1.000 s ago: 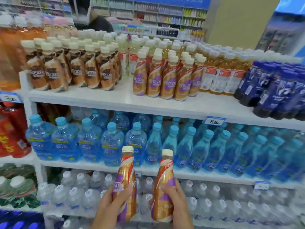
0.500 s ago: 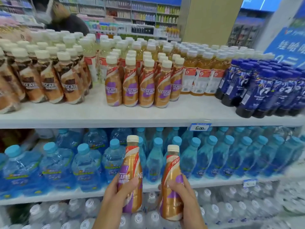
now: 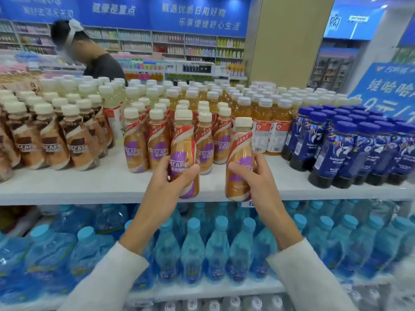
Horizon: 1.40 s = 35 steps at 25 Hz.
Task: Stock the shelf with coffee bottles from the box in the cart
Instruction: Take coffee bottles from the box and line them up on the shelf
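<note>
I hold two tan coffee bottles with purple labels and white caps, both upright at the front edge of the white top shelf (image 3: 89,187). My left hand (image 3: 166,178) grips the left bottle (image 3: 183,144), just in front of the row of matching purple-label coffee bottles (image 3: 146,142). My right hand (image 3: 253,176) grips the right bottle (image 3: 241,144) over a bare patch of shelf, to the right of that row. The box and the cart are out of view.
Brown-label coffee bottles (image 3: 56,140) stand at the shelf's left, orange tea bottles (image 3: 269,122) behind, dark blue bottles (image 3: 350,149) at the right. Blue water bottles (image 3: 193,248) fill the shelf below. A person (image 3: 98,57) stands behind the shelf.
Both hands have risen with their bottles from in front of the water shelf up to the front edge of the top shelf. The view has tilted upward.
</note>
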Motion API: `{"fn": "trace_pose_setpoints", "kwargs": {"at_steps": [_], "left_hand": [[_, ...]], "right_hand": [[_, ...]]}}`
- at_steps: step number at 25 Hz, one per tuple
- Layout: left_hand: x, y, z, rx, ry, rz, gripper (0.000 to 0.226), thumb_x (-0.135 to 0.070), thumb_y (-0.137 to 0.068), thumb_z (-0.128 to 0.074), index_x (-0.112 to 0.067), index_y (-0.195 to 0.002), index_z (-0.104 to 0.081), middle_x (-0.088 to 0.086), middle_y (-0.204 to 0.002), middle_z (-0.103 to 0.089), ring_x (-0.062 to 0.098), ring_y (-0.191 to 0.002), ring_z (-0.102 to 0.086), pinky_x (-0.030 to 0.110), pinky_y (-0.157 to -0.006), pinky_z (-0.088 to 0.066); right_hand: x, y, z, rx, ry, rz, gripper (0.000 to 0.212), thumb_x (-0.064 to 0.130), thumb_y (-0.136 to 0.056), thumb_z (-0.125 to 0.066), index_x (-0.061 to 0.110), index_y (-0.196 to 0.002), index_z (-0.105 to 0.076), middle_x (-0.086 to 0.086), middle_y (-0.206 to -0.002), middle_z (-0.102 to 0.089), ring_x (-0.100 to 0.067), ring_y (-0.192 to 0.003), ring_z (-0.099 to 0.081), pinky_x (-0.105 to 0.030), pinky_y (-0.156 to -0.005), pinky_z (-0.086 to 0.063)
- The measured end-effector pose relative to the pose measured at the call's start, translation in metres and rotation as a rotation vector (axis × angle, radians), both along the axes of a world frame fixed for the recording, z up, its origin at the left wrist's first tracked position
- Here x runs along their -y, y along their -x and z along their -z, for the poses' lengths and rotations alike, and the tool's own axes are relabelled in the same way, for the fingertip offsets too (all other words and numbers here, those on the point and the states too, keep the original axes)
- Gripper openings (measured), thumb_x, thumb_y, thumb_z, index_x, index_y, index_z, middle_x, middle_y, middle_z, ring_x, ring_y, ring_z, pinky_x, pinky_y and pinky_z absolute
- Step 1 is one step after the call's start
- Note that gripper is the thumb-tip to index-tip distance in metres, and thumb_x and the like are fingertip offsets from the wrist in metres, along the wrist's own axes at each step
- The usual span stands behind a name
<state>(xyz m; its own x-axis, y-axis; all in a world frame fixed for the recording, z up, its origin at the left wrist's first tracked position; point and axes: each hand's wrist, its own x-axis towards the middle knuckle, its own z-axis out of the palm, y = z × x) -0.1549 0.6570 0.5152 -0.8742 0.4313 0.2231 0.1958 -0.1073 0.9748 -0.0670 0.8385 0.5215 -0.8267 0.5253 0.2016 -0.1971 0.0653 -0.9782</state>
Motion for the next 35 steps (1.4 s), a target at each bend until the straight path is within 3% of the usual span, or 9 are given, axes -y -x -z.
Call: {"fn": "trace_pose_setpoints", "kwargs": {"at_steps": [5,8,13,16,21,23,25,28,35], "left_hand": [[-0.023,0.029,0.024,-0.177,0.132,-0.147,0.050,-0.039,-0.084,-0.079,-0.033,-0.127,-0.053,-0.006,-0.128,-0.062,0.005,-0.114,-0.061,0.026,-0.097,-0.050],[-0.029,0.033,0.040,-0.175,0.132,-0.187,0.055,-0.039,-0.085,-0.078,-0.030,-0.133,-0.051,-0.005,-0.132,-0.059,0.008,-0.119,-0.058,0.033,-0.103,-0.049],[-0.028,0.023,0.045,-0.111,0.038,-0.229,0.069,-0.037,-0.080,-0.083,-0.033,-0.140,-0.048,-0.023,-0.126,-0.061,-0.012,-0.110,-0.059,0.009,-0.085,-0.051],[-0.026,0.021,0.048,-0.121,0.042,-0.269,0.070,-0.032,-0.076,-0.087,-0.031,-0.136,-0.051,-0.018,-0.123,-0.064,-0.007,-0.110,-0.062,0.012,-0.085,-0.053],[-0.030,0.019,0.041,-0.159,0.078,-0.380,0.067,-0.035,-0.066,-0.094,-0.034,-0.119,-0.052,-0.017,-0.113,-0.064,0.003,-0.099,-0.067,0.018,-0.077,-0.055],[-0.035,0.018,0.040,-0.174,0.079,-0.429,0.071,-0.038,-0.062,-0.095,-0.034,-0.116,-0.049,-0.017,-0.112,-0.062,0.006,-0.098,-0.066,0.021,-0.076,-0.055],[-0.037,0.018,0.042,-0.182,0.084,-0.445,0.073,-0.041,-0.062,-0.095,-0.036,-0.116,-0.047,-0.019,-0.112,-0.060,0.006,-0.100,-0.065,0.022,-0.077,-0.055],[-0.037,0.018,0.047,-0.201,0.107,-0.451,0.074,-0.044,-0.063,-0.094,-0.036,-0.119,-0.046,-0.018,-0.115,-0.057,0.005,-0.103,-0.062,0.020,-0.080,-0.054],[-0.021,0.022,0.051,-0.243,0.116,-0.522,0.068,-0.039,-0.068,-0.092,-0.034,-0.119,-0.047,-0.012,-0.117,-0.057,0.008,-0.103,-0.061,0.021,-0.081,-0.053]], "right_hand": [[-0.028,0.031,0.001,0.062,-0.086,-0.035,0.055,0.019,-0.092,-0.072,0.026,-0.135,-0.040,0.009,-0.121,-0.063,-0.003,-0.106,-0.062,-0.013,-0.063,-0.053],[-0.033,0.037,0.008,0.090,-0.127,-0.060,0.055,0.022,-0.093,-0.071,0.029,-0.136,-0.039,0.013,-0.119,-0.061,0.004,-0.100,-0.063,-0.013,-0.071,-0.052],[-0.034,0.029,0.021,0.138,-0.224,-0.031,0.071,0.035,-0.083,-0.081,0.037,-0.136,-0.034,0.019,-0.125,-0.055,0.006,-0.107,-0.058,-0.014,-0.082,-0.052],[-0.032,0.024,0.031,0.125,-0.301,0.118,0.077,0.038,-0.075,-0.087,0.035,-0.135,-0.039,0.015,-0.126,-0.055,0.001,-0.111,-0.058,-0.015,-0.084,-0.050],[-0.027,0.027,0.040,0.128,-0.345,0.192,0.057,0.038,-0.080,-0.083,0.040,-0.124,-0.046,0.016,-0.120,-0.061,-0.002,-0.105,-0.061,-0.025,-0.089,-0.055],[-0.028,0.028,0.038,0.139,-0.364,0.159,0.055,0.034,-0.084,-0.080,0.041,-0.127,-0.046,0.017,-0.119,-0.060,0.002,-0.103,-0.059,-0.020,-0.087,-0.053],[-0.029,0.029,0.039,0.166,-0.369,0.145,0.061,0.036,-0.085,-0.079,0.035,-0.136,-0.046,0.015,-0.125,-0.059,0.001,-0.105,-0.058,-0.011,-0.082,-0.046],[-0.026,0.029,0.046,0.169,-0.366,0.194,0.082,0.045,-0.078,-0.083,0.031,-0.147,-0.040,0.016,-0.133,-0.054,-0.005,-0.116,-0.057,-0.018,-0.091,-0.050],[-0.020,0.046,0.043,0.165,-0.441,0.293,0.061,0.036,-0.084,-0.081,0.030,-0.136,-0.048,0.017,-0.117,-0.055,-0.007,-0.107,-0.058,-0.026,-0.094,-0.051]]}}
